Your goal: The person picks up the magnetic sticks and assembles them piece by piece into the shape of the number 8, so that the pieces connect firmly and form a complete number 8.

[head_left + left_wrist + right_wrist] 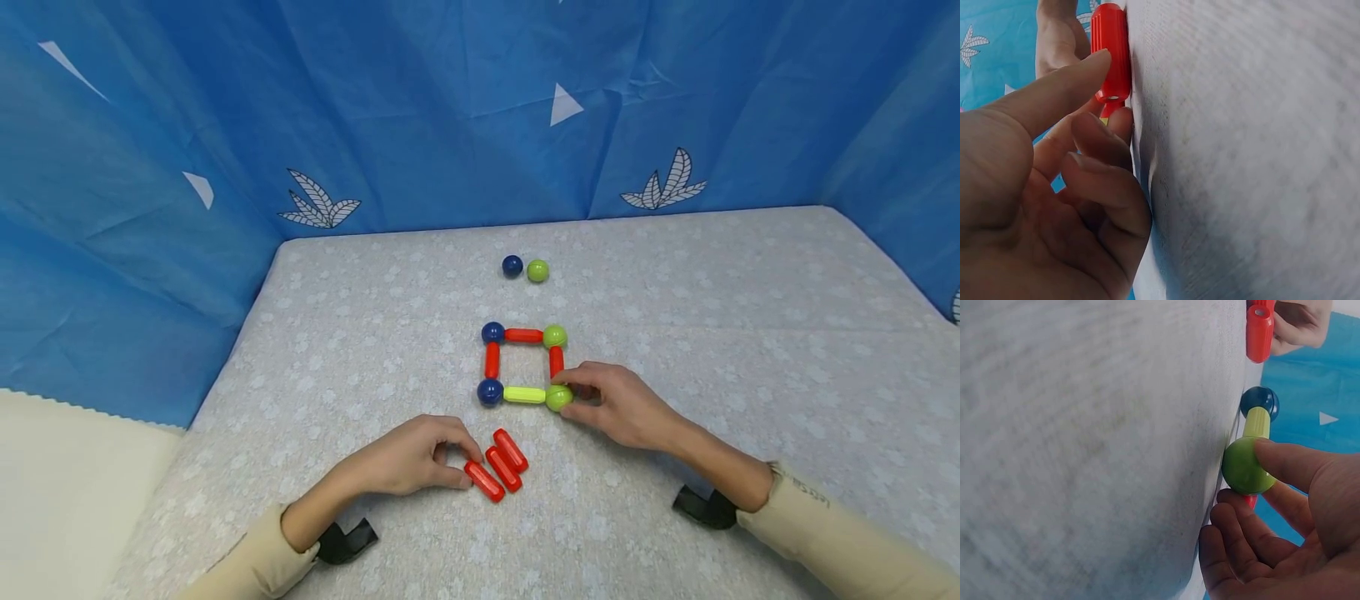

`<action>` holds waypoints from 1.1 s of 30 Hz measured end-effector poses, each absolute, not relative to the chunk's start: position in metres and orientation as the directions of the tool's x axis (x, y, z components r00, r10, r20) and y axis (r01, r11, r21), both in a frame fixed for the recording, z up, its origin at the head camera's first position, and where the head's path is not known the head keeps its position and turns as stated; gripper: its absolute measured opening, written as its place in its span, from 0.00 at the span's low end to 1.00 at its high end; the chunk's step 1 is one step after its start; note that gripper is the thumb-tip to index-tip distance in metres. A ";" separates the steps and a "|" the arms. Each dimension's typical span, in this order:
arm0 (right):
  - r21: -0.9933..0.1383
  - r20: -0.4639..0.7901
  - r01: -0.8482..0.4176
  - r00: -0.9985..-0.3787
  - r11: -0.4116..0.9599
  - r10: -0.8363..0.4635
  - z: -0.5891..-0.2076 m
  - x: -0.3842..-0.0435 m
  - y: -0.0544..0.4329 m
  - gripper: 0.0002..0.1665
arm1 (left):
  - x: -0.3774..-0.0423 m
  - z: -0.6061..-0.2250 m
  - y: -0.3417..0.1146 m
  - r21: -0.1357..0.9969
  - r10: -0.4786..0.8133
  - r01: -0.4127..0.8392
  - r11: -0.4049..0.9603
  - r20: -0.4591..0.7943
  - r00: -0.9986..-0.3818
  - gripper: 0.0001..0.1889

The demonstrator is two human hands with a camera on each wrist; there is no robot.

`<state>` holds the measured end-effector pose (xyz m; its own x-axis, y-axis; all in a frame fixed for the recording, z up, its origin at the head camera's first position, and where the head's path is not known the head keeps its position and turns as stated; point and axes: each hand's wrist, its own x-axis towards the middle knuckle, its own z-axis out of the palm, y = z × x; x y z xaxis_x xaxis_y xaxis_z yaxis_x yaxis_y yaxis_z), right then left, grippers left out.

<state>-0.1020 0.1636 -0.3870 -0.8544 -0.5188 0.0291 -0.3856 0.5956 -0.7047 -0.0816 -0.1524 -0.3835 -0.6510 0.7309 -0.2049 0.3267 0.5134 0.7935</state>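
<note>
My right hand [626,408] pinches a green ball [557,397] at the near right corner of a flat square of rods and balls. In the right wrist view, the thumb lies on that ball's side. A yellow-green rod [524,395] joins it to a dark blue ball [491,392]; red rods [523,336] form the other sides. Another blue ball [492,332] and green ball [555,336] make the far corners. Nearer me, my left hand [411,457] has thumb and index finger around the upper end of the leftmost red rod [484,482], which lies on the cloth.
Two more red rods [503,468] lie side by side just right of the left hand's rod. Beyond the square sit a loose blue ball [512,266] and a green ball [537,271]. A blue curtain [465,117] hangs behind the table's patterned cloth [360,333].
</note>
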 end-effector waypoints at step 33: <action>-0.695 0.007 -0.370 -0.861 0.617 -0.508 -0.387 -0.101 0.164 0.20 | -0.111 -0.385 -0.179 0.856 0.562 0.190 0.481 -0.134 -0.816 0.11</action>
<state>-0.1012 0.1636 -0.3871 -0.8611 -0.5084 0.0074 -0.3700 0.6166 -0.6949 -0.1109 -0.1787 -0.3849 -0.8165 0.5616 -0.1341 0.1902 0.4809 0.8559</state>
